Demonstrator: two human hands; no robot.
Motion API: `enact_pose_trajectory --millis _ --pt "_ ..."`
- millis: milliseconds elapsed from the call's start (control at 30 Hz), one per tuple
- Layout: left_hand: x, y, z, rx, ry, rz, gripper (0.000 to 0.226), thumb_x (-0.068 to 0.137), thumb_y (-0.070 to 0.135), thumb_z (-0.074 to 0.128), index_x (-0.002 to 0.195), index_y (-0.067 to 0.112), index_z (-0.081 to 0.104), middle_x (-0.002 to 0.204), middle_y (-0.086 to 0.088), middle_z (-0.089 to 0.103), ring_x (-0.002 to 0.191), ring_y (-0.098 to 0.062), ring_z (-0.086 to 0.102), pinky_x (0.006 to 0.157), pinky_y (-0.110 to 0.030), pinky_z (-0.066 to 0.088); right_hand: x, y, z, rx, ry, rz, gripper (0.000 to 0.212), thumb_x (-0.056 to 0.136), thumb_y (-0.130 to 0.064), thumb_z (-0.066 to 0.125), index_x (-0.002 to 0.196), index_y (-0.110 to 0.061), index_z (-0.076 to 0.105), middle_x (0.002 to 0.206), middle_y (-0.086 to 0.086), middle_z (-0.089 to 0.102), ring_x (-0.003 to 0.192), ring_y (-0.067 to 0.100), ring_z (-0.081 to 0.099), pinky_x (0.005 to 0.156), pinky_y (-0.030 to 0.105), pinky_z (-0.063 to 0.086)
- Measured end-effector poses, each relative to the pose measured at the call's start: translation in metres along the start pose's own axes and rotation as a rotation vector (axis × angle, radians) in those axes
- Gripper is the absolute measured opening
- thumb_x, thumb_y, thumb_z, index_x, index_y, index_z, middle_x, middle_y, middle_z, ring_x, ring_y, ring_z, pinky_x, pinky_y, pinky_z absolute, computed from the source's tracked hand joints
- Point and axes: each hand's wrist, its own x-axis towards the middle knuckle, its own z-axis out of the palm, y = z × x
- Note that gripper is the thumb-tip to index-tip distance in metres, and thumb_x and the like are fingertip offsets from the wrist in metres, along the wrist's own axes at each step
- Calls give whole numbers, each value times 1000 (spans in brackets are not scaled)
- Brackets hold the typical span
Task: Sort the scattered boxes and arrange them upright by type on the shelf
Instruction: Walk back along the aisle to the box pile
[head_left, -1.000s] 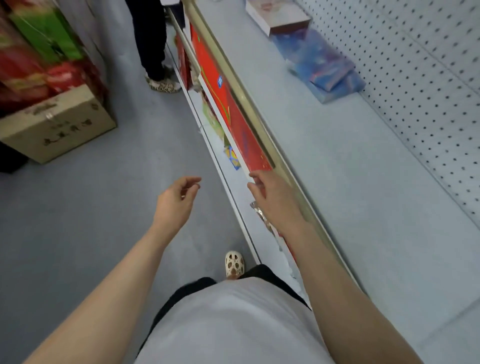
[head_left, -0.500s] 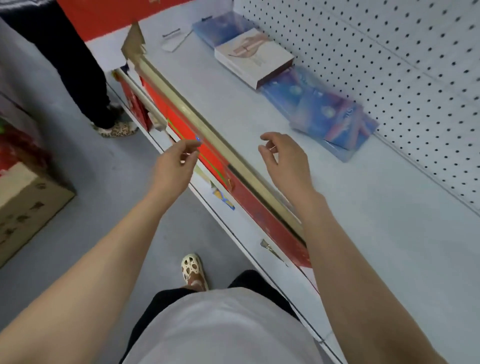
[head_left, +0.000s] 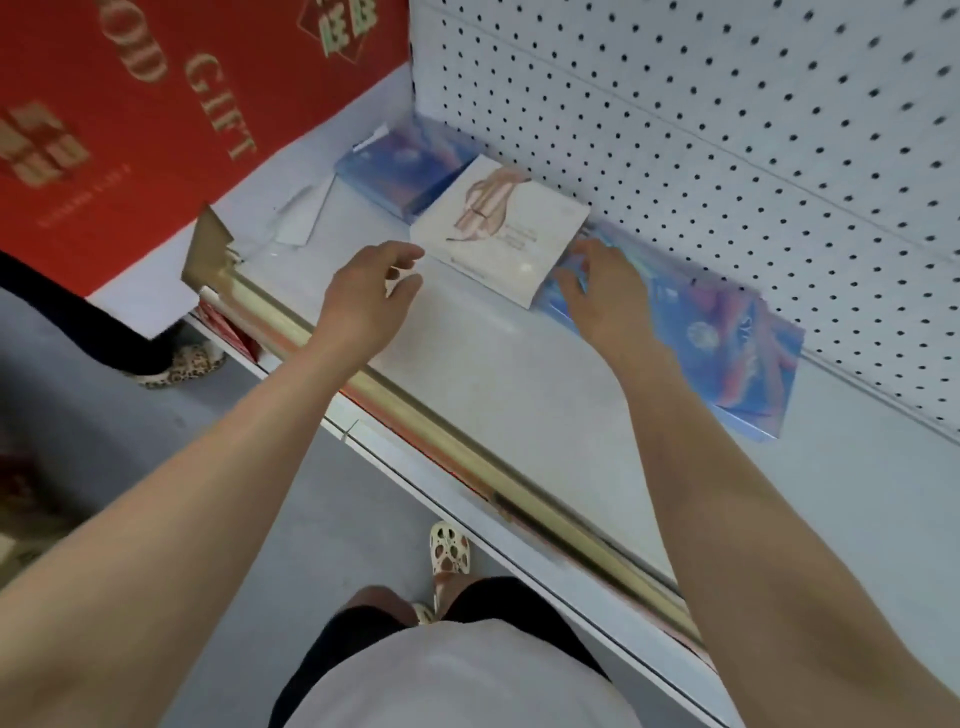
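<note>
Two bare hands of mine reach over the gold rail (head_left: 457, 447) onto the white shelf (head_left: 519, 374). My left hand (head_left: 363, 296) hovers just short of the cream box (head_left: 501, 228), fingers loosely curled and holding nothing. My right hand (head_left: 605, 296) lies on the near blue box (head_left: 727, 343), fingers spread and fairly straight, their tips at the cream box's right edge. The cream box lies flat, overlapping that blue box and a second blue box (head_left: 405, 166) further back in the corner. Behind stand the pegboard (head_left: 727, 130) and a red gift carton (head_left: 130, 114).
</note>
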Motion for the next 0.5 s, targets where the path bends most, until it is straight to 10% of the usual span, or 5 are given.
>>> enact_pose_trajectory --millis 267,500 --pt "93 -12 -5 177 -45 76 37 100 26 49 135 14 52 139 -7 53 125 -25 50 97 -23 34 32 -24 40 -139 -110 206 101 75 -72 64 150 -17 26 144 16 41 133 38 37 103 50 39" --pt "167 -44 21 560 -217 221 53 103 37 32 144 3 36 151 -19 34 137 -36 33 111 -46 29 40 -16 30 137 -26 344 88 70 -53 74 142 -19 39 133 4 58 125 28 51 105 50 40"
